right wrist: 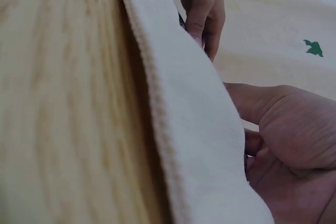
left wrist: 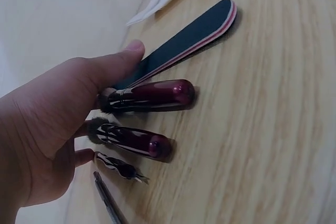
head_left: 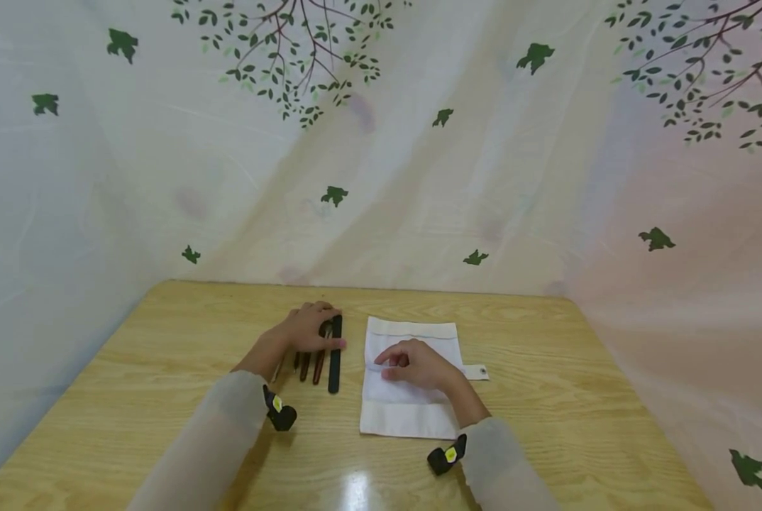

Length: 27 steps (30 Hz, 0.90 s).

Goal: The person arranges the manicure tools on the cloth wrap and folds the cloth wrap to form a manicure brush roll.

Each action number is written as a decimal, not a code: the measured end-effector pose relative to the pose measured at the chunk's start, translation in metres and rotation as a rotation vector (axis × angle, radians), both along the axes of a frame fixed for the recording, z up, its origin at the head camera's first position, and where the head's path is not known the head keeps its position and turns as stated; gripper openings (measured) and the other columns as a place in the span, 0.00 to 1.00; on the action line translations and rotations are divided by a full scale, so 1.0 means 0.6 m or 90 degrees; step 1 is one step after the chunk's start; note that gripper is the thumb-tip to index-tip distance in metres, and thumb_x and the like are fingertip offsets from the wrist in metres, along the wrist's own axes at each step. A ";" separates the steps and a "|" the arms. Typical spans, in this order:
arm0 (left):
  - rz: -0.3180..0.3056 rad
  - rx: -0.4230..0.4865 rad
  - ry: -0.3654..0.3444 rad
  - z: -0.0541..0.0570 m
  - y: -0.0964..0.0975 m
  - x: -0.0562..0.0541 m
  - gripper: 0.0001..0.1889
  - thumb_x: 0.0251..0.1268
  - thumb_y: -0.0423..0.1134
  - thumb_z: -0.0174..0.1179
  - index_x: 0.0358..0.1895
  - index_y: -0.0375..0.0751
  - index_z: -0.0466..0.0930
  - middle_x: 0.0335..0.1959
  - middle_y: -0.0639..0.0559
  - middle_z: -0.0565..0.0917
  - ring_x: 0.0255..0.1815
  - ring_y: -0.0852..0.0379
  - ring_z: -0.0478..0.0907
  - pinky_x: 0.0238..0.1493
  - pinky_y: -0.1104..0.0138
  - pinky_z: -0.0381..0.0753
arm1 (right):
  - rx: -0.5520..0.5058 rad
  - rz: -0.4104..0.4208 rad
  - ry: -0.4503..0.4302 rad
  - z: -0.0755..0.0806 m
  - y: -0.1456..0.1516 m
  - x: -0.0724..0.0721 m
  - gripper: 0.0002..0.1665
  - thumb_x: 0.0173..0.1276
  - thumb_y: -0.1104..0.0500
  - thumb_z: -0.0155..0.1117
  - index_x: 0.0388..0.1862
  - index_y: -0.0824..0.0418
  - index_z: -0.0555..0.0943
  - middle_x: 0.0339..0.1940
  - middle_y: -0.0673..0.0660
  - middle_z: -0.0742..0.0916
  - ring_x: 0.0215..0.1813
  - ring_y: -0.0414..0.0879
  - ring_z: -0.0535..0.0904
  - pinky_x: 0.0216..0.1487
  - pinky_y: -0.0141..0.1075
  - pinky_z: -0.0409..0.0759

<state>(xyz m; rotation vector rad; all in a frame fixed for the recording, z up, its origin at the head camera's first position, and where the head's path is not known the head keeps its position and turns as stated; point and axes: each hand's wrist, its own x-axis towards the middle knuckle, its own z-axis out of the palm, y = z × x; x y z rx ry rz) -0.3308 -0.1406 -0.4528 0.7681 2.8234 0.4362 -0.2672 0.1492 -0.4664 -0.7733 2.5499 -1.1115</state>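
Observation:
In the head view my left hand (head_left: 307, 328) reaches over a row of tools, its thumb across a black nail file (head_left: 334, 369). The left wrist view shows the thumb straight along the side of the nail file, which has pink-and-white layered edges. Two dark red-handled brushes (left wrist: 152, 95) lie beside it, near the fingers. My right hand (head_left: 416, 364) is over an unfolded white cloth case (head_left: 409, 420), fingers and thumb loosely bent near its middle fold. Cloth partly hides the right fingertips in the right wrist view.
Beside the brushes lie a small two-pronged tool (left wrist: 122, 166) and a slim metal tool (left wrist: 109, 199). A strap with a snap (head_left: 477, 372) sticks out from the case's right side. The wooden table (head_left: 547, 397) meets a leaf-printed curtain (head_left: 394, 234) at the back.

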 end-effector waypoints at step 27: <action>0.013 0.026 -0.040 0.002 0.003 -0.027 0.43 0.57 0.65 0.71 0.73 0.53 0.70 0.76 0.39 0.61 0.70 0.29 0.58 0.66 0.34 0.57 | -0.001 0.004 -0.012 -0.010 0.003 -0.007 0.11 0.70 0.55 0.72 0.51 0.49 0.89 0.31 0.45 0.83 0.32 0.40 0.74 0.38 0.34 0.73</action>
